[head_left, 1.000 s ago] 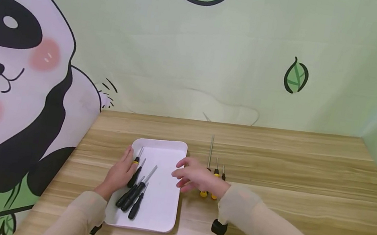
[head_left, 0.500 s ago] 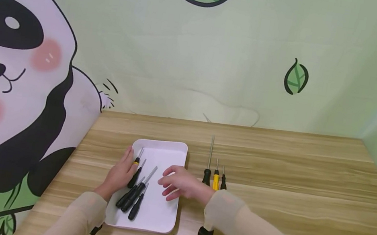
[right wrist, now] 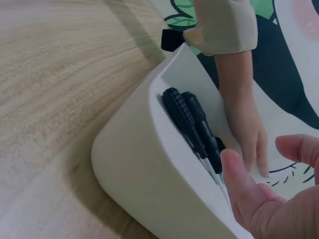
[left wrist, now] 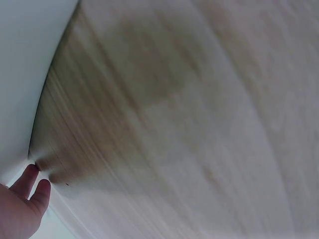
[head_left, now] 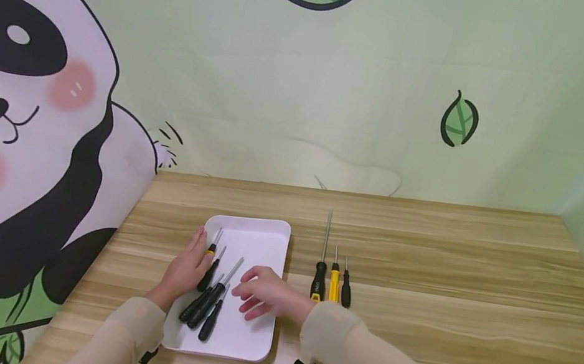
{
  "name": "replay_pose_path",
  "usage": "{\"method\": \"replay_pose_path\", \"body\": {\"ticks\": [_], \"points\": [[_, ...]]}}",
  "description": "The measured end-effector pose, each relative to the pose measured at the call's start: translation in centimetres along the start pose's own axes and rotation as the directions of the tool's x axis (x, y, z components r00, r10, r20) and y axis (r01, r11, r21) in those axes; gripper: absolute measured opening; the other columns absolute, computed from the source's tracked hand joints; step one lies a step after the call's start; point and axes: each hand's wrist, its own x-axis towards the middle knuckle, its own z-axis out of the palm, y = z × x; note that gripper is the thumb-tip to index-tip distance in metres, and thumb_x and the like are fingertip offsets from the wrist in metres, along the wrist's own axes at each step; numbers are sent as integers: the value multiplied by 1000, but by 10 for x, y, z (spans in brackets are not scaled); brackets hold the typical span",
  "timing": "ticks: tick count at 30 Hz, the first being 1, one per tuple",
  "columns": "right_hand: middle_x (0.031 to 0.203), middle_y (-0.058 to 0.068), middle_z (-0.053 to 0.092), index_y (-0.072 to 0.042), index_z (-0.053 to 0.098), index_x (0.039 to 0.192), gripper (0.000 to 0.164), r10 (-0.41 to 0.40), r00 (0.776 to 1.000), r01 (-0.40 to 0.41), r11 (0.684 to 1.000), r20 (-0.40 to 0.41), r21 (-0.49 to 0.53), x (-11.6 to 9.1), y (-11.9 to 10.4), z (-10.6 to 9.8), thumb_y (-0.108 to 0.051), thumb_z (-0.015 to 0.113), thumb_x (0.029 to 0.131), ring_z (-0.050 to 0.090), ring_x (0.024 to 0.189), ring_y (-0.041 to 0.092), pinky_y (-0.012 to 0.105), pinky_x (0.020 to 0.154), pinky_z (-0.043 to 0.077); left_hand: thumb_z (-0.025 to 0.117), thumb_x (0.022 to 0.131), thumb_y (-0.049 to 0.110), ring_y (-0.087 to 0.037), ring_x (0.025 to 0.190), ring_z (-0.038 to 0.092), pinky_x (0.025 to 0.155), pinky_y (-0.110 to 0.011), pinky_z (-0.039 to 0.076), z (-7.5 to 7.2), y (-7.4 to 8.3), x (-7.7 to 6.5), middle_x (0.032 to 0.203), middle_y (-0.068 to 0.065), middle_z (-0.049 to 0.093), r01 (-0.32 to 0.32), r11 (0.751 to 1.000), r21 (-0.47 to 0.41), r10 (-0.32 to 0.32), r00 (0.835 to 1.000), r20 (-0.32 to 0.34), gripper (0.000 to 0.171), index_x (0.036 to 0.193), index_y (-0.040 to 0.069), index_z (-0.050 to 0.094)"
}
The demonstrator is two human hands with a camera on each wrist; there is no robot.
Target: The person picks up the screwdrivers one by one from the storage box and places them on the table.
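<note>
A white tray holds several screwdrivers, mostly with black handles, such as the front one. My left hand rests along the tray's left rim, its fingers fairly straight; in the left wrist view its fingertips are down by the tray's outer wall. My right hand hovers over the tray's right half, just right of the black screwdrivers. Its fingers are loosely bent and spread, with nothing between them. Part of the yellow-banded screwdriver in the tray is hidden by the left hand.
Right of the tray, three screwdrivers lie side by side on the wooden table: a long black one, a yellow one and a short black one. The right sleeve covers some handle ends. A panda-printed backdrop stands behind.
My right hand has moved left and nearer over the tray, uncovering more of the three screwdrivers on the table. The left hand and the tray's contents stay as they were.
</note>
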Motion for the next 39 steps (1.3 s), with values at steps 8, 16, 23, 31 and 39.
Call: {"method": "replay_pose_path", "body": {"ticks": [8, 16, 23, 31, 39], "points": [[74, 10, 51, -3, 47, 93, 23, 3, 1000, -4, 999, -28, -34, 5, 5, 11, -10, 62, 77, 57, 55, 18, 34, 50, 52, 39, 92, 19, -37, 126, 33, 98, -50, 31, -1, 0, -1, 147, -18, 15, 5, 1000, 3, -5, 1000, 1, 56, 139, -4, 18], [69, 8, 49, -5, 47, 89, 21, 15, 999, -18, 999, -51, -48, 10, 13, 26, -11, 63, 76, 52, 47, 15, 25, 38, 45, 39, 92, 20, -37, 125, 33, 98, -50, 31, -2, 2, -1, 147, -18, 14, 6, 1000, 11, -6, 1000, 5, 56, 139, -4, 18], [61, 5, 45, -7, 46, 83, 20, 46, 995, -52, 996, -92, -71, 11, 18, 36, -11, 64, 76, 46, 41, 13, 22, 33, 39, 39, 92, 20, -37, 126, 32, 98, -50, 30, -1, 3, -1, 147, -18, 14, 8, 1000, 9, -8, 1000, 4, 56, 139, -4, 18], [56, 1, 41, -9, 45, 80, 21, 31, 995, -41, 993, -96, -108, 13, 22, 44, -13, 65, 75, 44, 40, 11, 21, 33, 38, 39, 92, 20, -37, 125, 34, 97, -51, 32, -1, 2, -1, 146, -19, 17, 1, 1000, 11, -1, 1000, -13, 55, 138, -5, 20], [53, 2, 42, -10, 42, 78, 25, -12, 988, -14, 987, -154, -163, 14, 22, 53, -12, 67, 73, 42, 39, 12, 21, 30, 36, 39, 91, 18, -40, 124, 34, 94, -53, 33, -1, 3, -2, 144, -22, 20, -57, 998, -13, 56, 996, -63, 54, 136, -8, 24]]}}
